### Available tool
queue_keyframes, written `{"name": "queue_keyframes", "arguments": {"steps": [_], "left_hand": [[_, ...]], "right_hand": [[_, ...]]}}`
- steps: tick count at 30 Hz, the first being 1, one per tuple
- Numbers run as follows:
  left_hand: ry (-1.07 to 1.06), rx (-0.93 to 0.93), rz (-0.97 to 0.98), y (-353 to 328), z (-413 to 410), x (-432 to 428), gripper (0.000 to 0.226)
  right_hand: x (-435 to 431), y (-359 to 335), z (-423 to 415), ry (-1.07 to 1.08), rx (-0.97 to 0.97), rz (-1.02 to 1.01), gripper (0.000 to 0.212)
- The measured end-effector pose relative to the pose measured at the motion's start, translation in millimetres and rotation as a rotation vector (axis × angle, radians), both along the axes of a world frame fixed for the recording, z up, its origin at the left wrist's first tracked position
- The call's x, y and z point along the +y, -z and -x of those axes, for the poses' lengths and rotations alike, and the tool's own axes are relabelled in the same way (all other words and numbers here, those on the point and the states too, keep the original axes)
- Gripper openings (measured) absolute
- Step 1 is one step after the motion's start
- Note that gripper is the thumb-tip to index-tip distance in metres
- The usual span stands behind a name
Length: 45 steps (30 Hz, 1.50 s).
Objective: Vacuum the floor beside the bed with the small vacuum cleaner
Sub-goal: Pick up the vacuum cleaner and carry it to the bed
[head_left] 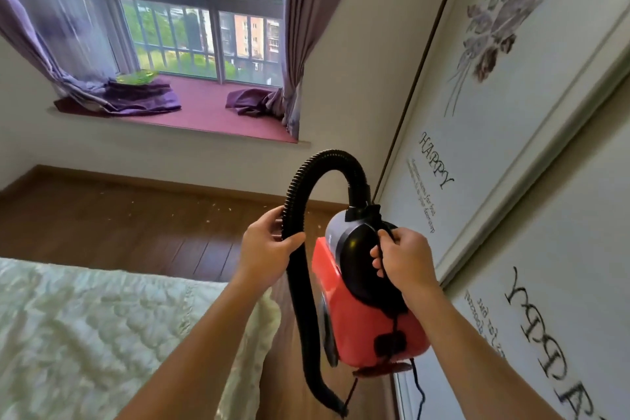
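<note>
A small red and black vacuum cleaner (pixel 361 303) hangs in the air in front of me, right of the bed (pixel 102 334). My right hand (pixel 405 261) grips its black carrying handle at the top. A black ribbed hose (pixel 296 283) arches up from the vacuum's top and drops down on the left. My left hand (pixel 266 245) grips that hose partway down. The hose's lower end reaches toward the dark wooden floor (pixel 136 225) near the bottom of the view. Pale crumbs (pixel 218 208) lie scattered on the floor beyond the bed, under the window.
A wardrobe with white sliding doors (pixel 511 147) printed with flowers and "HAPPY" runs along the right, close to the vacuum. A bay window sill (pixel 204 109) with purple curtains and folded cloth is ahead. A narrow strip of floor separates bed and wardrobe. A power cord (pixel 419 389) dangles below the vacuum.
</note>
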State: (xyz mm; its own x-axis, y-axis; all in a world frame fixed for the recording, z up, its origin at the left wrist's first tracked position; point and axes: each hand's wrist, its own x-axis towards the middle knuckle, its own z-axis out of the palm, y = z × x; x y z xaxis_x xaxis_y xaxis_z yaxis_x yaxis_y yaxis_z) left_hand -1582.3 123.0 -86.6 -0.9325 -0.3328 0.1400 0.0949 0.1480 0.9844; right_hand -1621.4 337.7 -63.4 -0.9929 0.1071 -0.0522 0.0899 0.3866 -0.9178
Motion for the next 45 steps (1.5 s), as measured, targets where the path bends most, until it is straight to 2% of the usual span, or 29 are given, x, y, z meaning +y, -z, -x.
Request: {"name": "queue_keyframes", "arguments": {"steps": [10, 21, 32, 39, 45], "left_hand": [[-0.025, -0.011, 0.023, -11, 154, -65, 0.041], [-0.244, -0.027, 0.016, -9, 311, -122, 0.036], [-0.589, -0.017, 0.036, -19, 358, -232, 0.029], [-0.820, 0.018, 0.052, -17, 361, -331, 0.029], [-0.978, -0.047, 0.125, -16, 346, -393, 0.029]], "right_hand": [[-62, -13, 161, -0.064, 0.011, 0.069, 0.019], [-142, 7, 369, -0.280, -0.091, 0.125, 0.021], [-299, -1, 471, -0.569, -0.141, 0.159, 0.019], [-425, -7, 489, -0.760, -0.164, 0.194, 0.025], [-515, -9, 491, -0.915, -0.222, 0.204, 0.027]]}}
